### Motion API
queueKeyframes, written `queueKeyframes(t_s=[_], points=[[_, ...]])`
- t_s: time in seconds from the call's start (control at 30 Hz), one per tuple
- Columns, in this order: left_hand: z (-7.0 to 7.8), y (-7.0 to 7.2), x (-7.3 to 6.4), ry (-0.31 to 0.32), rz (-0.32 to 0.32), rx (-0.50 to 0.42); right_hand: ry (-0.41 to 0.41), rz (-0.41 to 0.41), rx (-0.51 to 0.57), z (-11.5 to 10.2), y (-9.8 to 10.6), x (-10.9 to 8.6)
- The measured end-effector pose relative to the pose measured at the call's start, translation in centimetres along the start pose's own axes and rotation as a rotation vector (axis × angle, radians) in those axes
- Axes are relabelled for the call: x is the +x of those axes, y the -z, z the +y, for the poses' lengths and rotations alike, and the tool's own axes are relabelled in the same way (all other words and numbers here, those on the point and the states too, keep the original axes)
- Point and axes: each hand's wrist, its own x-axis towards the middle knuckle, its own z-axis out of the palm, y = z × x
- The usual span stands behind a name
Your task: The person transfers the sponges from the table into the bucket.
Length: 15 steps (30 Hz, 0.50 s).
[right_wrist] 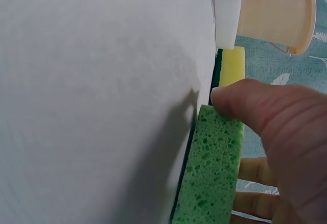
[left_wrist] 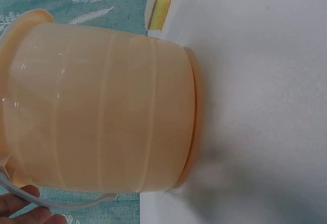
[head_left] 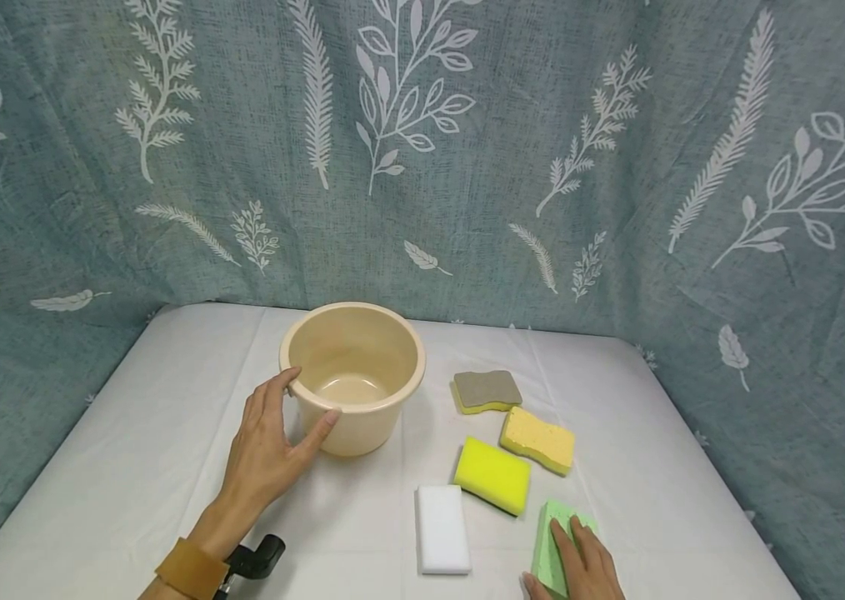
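The beige plastic bucket (head_left: 361, 427) stands upright on the white tablecloth (head_left: 130, 467), at the far side and a little left of the middle. The left hand (head_left: 265, 454) reaches to its near-left side, thumb and fingers spread wide apart and touching the rim (how firmly they press, I cannot tell); in the left wrist view its fingertips lie beside the pale bail handle (left_wrist: 69, 203). A tan wristband (head_left: 192, 569) circles that wrist.

The right hand (head_left: 589, 568), at the near right, holds a light green sponge (head_left: 548, 550) with a dark lower layer, thumb against one edge and fingers laid over the top. Whether the sponge rests fully on the cloth, I cannot tell.

Just left of it lies a white rectangular sponge (head_left: 443, 531). Farther off come a bright yellow sponge (head_left: 492, 475) with a dark underside, a pale yellow sponge (head_left: 538, 440), and, farthest, a grey-topped sponge (head_left: 487, 390) with a yellow lower layer, right of the bucket. Behind the table hangs a blue-green curtain (head_left: 242, 150) with white leaf prints.
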Motion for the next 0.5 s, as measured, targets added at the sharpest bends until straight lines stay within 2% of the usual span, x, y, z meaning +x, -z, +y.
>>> queueKeyframes(t_s=[0.1,0.3,0.5], points=[[-0.03,-0.01,0.02,0.000,0.001,0.002,0.008,0.021,0.008,-0.07,0.13,-0.05],[0.03,0.03,0.06,0.004,-0.004,0.011,-0.008,0.009,0.024,-0.12,0.44,-0.13],[0.14,0.14,0.10,0.018,-0.019,0.017,0.007,0.084,0.025,-0.38,0.62,-0.10]])
